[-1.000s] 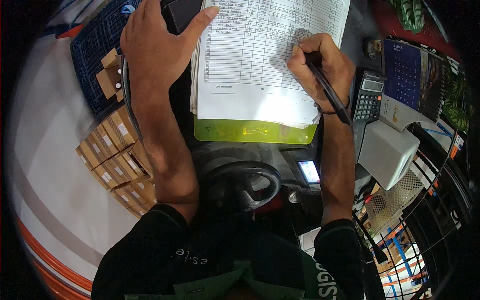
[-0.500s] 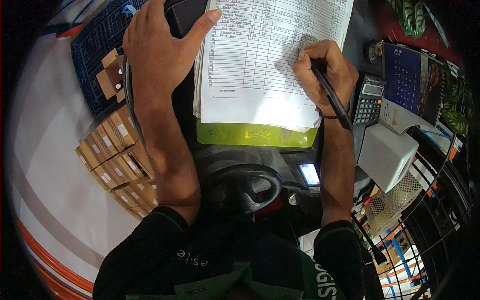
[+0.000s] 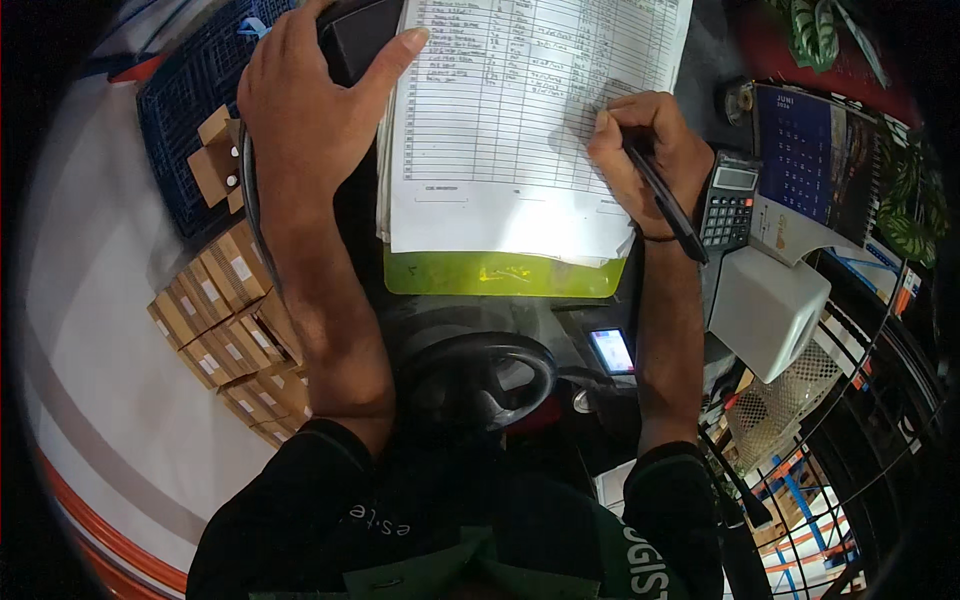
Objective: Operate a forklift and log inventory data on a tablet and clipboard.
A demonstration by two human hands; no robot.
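Observation:
My right hand [image 3: 652, 165] is closed around a black pen [image 3: 668, 200], its tip end over the right part of a ruled form [image 3: 480, 220] partly filled with handwriting. The form tops a stack of sheets on a yellow-green clipboard [image 3: 430, 275]. My left hand [image 3: 305, 110] lies at the stack's upper left with its fingers stretched and its thumb spread toward the paper's edge. Beside that thumb sits a black boxy object [image 3: 362, 42]; some fingertips are cut off by the top of the picture.
Below the clipboard are a black steering wheel [image 3: 480, 380] and a lit small screen [image 3: 612, 352]. To the right stand a calculator [image 3: 728, 205], a desk calendar [image 3: 800, 165] and a white plastic container [image 3: 768, 310]. Cardboard boxes [image 3: 230, 270] and a blue pallet [image 3: 185, 150] are at left.
The whole view has shifted slightly, so the form, clipboard and left hand appear a little further left. The right hand keeps its grip on the pen, barely moving across the form.

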